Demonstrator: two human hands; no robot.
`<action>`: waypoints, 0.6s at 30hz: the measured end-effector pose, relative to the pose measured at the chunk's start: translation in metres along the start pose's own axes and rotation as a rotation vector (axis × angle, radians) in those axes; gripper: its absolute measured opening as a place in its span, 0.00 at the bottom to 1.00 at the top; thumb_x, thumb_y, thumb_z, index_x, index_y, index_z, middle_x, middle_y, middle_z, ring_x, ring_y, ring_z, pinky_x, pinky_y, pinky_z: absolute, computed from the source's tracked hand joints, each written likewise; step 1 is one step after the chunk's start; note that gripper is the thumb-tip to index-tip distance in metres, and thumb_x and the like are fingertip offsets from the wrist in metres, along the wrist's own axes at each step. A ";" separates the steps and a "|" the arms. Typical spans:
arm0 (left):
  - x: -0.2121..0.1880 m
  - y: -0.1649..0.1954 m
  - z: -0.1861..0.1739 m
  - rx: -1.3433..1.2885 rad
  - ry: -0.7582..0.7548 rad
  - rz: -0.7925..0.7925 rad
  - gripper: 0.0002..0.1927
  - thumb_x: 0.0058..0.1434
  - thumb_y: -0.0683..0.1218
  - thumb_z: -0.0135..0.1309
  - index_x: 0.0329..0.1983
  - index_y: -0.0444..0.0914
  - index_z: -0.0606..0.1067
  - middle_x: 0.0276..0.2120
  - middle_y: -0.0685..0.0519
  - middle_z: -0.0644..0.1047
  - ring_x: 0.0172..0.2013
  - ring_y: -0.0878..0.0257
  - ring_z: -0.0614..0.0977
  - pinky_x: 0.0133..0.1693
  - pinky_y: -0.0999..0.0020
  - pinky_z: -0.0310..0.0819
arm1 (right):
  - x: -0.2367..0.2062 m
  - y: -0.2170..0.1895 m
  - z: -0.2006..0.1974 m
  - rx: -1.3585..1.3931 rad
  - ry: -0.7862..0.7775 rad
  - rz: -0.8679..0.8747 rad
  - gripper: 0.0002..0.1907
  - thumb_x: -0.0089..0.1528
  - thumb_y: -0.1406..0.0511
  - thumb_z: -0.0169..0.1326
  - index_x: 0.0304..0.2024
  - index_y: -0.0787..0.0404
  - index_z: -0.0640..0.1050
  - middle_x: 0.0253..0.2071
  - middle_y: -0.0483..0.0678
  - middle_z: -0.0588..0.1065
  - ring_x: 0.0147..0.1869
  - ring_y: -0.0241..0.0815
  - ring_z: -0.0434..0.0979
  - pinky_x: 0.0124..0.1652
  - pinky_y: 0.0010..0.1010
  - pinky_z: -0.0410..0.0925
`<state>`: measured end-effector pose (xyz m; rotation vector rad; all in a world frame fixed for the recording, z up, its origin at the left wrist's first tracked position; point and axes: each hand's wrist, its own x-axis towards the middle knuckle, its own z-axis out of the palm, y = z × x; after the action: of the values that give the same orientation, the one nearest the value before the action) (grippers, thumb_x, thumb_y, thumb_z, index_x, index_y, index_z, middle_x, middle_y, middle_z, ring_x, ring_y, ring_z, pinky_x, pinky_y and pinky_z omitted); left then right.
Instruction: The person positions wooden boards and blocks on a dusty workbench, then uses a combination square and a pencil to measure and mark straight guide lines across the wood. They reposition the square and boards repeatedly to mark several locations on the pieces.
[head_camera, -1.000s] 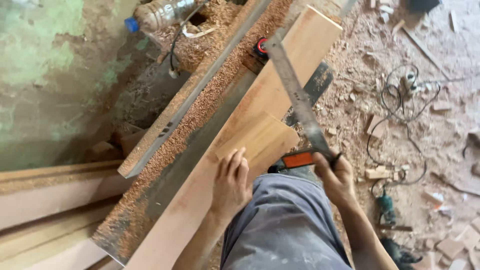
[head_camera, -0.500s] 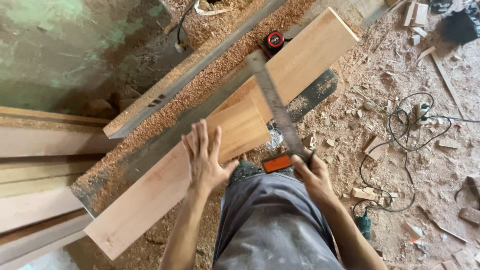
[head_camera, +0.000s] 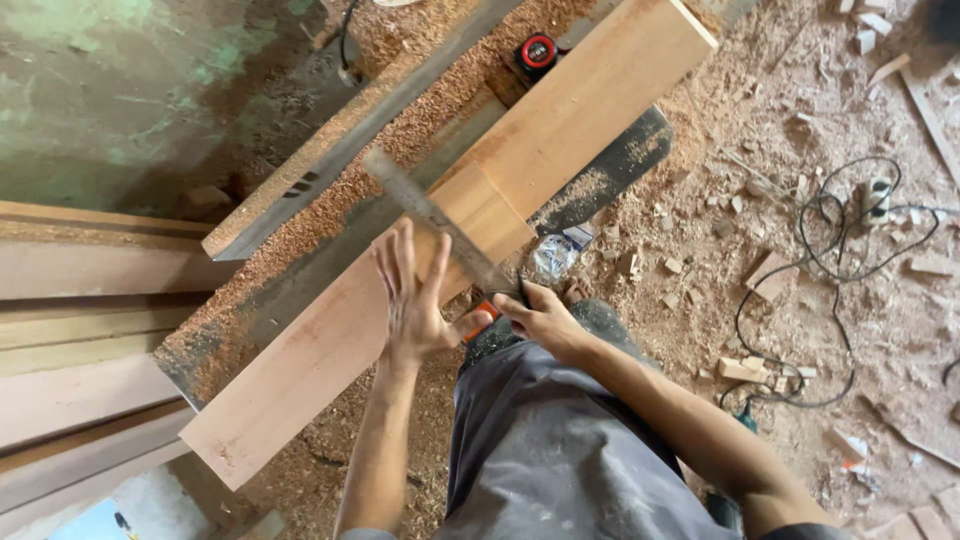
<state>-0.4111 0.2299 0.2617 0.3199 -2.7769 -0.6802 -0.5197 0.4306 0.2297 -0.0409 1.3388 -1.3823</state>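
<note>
A long pale wooden board (head_camera: 330, 340) lies diagonally across a sawdust-covered machine table (head_camera: 300, 270). A second, shorter board (head_camera: 590, 100) lies on its upper half. A metal try square with an orange handle has its blade (head_camera: 430, 215) laid across the board. My right hand (head_camera: 540, 315) grips the square at the handle end, near the board's front edge. My left hand (head_camera: 410, 290) hovers flat with spread fingers over the board, just left of the blade.
A red and black tape measure (head_camera: 535, 50) sits on the table beyond the boards. A metal fence rail (head_camera: 350, 130) runs diagonally at left. Stacked planks (head_camera: 80, 330) stand at far left. Wood offcuts and a black cable (head_camera: 830, 260) litter the sawdusty floor at right.
The square has swung from lying along the board's right side to lying across it. My left hand lifted off the board and moved toward the blade. The view shifted closer.
</note>
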 end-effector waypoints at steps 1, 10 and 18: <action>0.001 0.003 0.000 0.032 -0.041 0.026 0.62 0.48 0.87 0.40 0.80 0.50 0.52 0.79 0.34 0.39 0.78 0.33 0.40 0.71 0.24 0.23 | 0.003 0.002 0.004 0.016 -0.005 -0.009 0.13 0.66 0.55 0.55 0.41 0.57 0.76 0.27 0.36 0.67 0.27 0.27 0.64 0.27 0.21 0.58; 0.005 -0.011 -0.005 0.077 -0.158 0.235 0.49 0.49 0.65 0.64 0.75 0.49 0.65 0.76 0.40 0.54 0.76 0.37 0.49 0.74 0.31 0.34 | 0.021 0.010 0.018 0.226 0.005 -0.083 0.12 0.66 0.57 0.58 0.37 0.58 0.77 0.24 0.35 0.65 0.24 0.27 0.60 0.24 0.23 0.53; 0.002 -0.017 0.001 0.007 -0.089 0.310 0.33 0.56 0.65 0.62 0.62 0.47 0.79 0.73 0.42 0.63 0.75 0.34 0.52 0.74 0.34 0.36 | 0.023 0.018 0.019 0.248 0.041 -0.172 0.09 0.67 0.59 0.58 0.38 0.57 0.78 0.25 0.33 0.67 0.25 0.25 0.60 0.25 0.22 0.52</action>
<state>-0.4112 0.2151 0.2528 -0.1416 -2.8225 -0.6198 -0.5031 0.4079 0.2088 0.0396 1.2098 -1.6953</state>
